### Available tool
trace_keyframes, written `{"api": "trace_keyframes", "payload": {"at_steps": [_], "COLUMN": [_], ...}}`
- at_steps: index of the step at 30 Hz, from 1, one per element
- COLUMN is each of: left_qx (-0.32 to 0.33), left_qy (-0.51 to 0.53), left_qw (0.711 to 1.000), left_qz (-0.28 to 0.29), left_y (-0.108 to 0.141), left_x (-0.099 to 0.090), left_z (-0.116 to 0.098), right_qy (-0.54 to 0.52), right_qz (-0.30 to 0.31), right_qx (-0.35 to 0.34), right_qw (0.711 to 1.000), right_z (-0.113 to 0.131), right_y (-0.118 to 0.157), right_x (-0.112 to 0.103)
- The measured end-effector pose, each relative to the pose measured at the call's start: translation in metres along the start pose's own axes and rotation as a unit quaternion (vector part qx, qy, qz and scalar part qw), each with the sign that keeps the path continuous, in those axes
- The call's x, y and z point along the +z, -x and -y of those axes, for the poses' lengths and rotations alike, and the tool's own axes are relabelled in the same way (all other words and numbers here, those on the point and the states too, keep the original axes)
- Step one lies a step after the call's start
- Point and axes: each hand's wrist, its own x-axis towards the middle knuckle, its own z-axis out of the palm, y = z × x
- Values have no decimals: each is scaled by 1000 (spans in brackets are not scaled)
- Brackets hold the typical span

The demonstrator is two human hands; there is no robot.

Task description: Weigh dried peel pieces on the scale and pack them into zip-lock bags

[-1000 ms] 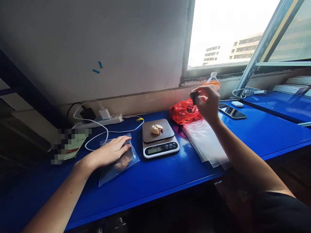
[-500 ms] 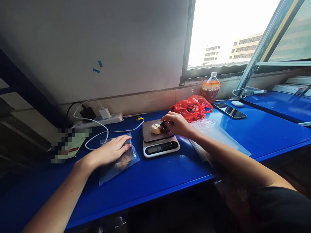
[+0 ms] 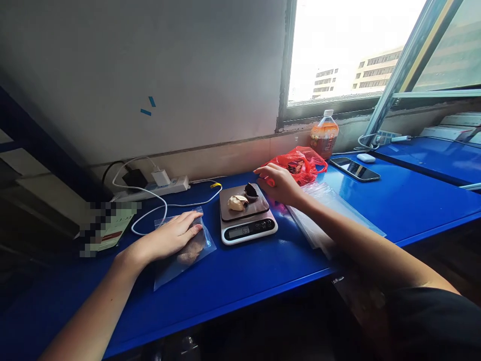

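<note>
On the plate of a white kitchen scale (image 3: 250,229) lie a pale piece (image 3: 237,202) and a dark, hollow-looking piece (image 3: 251,191). My right hand (image 3: 277,183) hovers just right of the dark piece, fingers bent and a little apart, with nothing seen in them. Under my left hand (image 3: 176,233), which lies spread and flat, is a clear zip bag (image 3: 171,268) with brown lumps (image 3: 191,251) inside. Behind my right hand sits a red plastic bag (image 3: 311,168) with dark reddish pieces in it.
Clear empty bags (image 3: 330,210) lie under my right forearm. A phone (image 3: 355,169), a white earbud case (image 3: 366,158) and a bottle (image 3: 324,135) stand or lie at the back right. At the left are a power strip (image 3: 176,185), white cable and green packet (image 3: 112,230).
My right hand has let go of the dark piece, which now rests on the scale plate, and has moved slightly up and right. My left hand stays on the bag.
</note>
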Motion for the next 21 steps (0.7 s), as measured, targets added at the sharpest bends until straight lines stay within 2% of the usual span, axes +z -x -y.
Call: {"api": "trace_keyframes", "payload": {"at_steps": [3, 5, 8, 10, 15, 21], "left_qx": [-1, -2, 1, 3, 1, -5], "left_qy": [-4, -4, -3, -4, -2, 2], "left_qw": [1000, 1000, 1000, 1000, 1000, 1000], "left_qz": [1, 1, 3, -1, -6, 2], "left_y": [1, 1, 1, 1, 2, 4], "left_x": [-2, -3, -3, -3, -4, -5], "left_z": [-3, -5, -5, -6, -8, -8], "right_qy": [22, 44, 87, 110, 137, 151], "right_qz": [-39, -87, -182, -214, -182, -163], "right_qx": [4, 18, 64, 118, 253, 282], "right_qw": [999, 995, 977, 963, 940, 933], "right_z": [-5, -11, -28, -45, -82, -87], "right_y": [-5, -9, -13, -13, -7, -3], "right_x": [-18, -33, -55, -66, -75, -69]}}
